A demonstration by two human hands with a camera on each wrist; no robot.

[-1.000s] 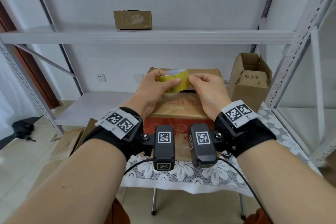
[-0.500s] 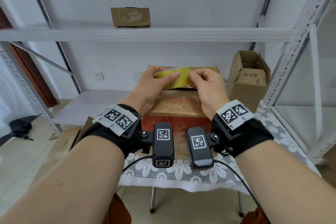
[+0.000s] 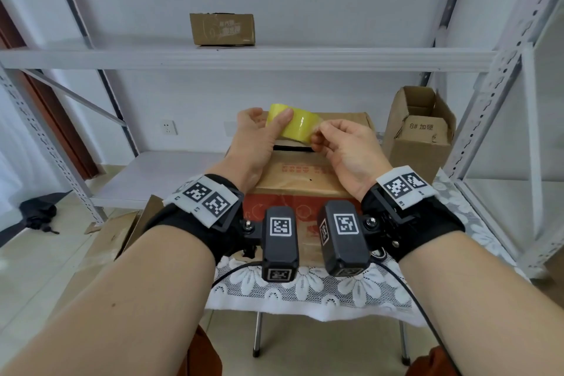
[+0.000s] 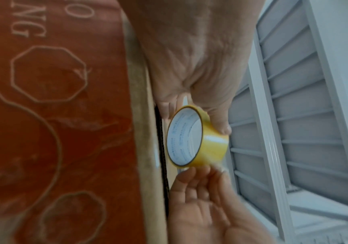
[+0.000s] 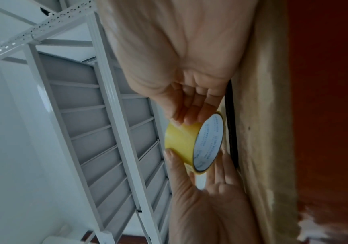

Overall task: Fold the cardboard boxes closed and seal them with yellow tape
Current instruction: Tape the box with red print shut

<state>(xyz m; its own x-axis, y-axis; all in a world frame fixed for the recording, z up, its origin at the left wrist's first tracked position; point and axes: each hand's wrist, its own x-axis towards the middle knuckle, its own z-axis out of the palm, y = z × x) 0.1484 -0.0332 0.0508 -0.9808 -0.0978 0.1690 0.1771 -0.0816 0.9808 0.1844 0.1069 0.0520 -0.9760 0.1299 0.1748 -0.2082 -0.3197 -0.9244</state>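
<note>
A yellow tape roll (image 3: 294, 127) with a white core is held just above the far flap of the brown cardboard box (image 3: 300, 174), which has a red printed front. My left hand (image 3: 271, 123) grips the roll, thumb on its outer face. My right hand (image 3: 317, 139) has curled fingertips pinching at the roll's right edge. In the left wrist view the roll (image 4: 196, 140) sits between my thumb and the other hand's fingers (image 4: 200, 178). In the right wrist view my fingertips (image 5: 187, 117) lie on the roll (image 5: 189, 143). A dark gap shows between the box's top flaps.
The box stands on a small table with a white lace cloth (image 3: 305, 293). An open cardboard box (image 3: 421, 134) stands at the right by the grey shelf upright (image 3: 488, 94). A closed small box (image 3: 222, 29) sits on the upper shelf. Flattened cardboard (image 3: 116, 235) lies at the lower left.
Both hands have raised the roll a little and tilted it, its left end now higher. My right fingers have slid to the roll's right edge.
</note>
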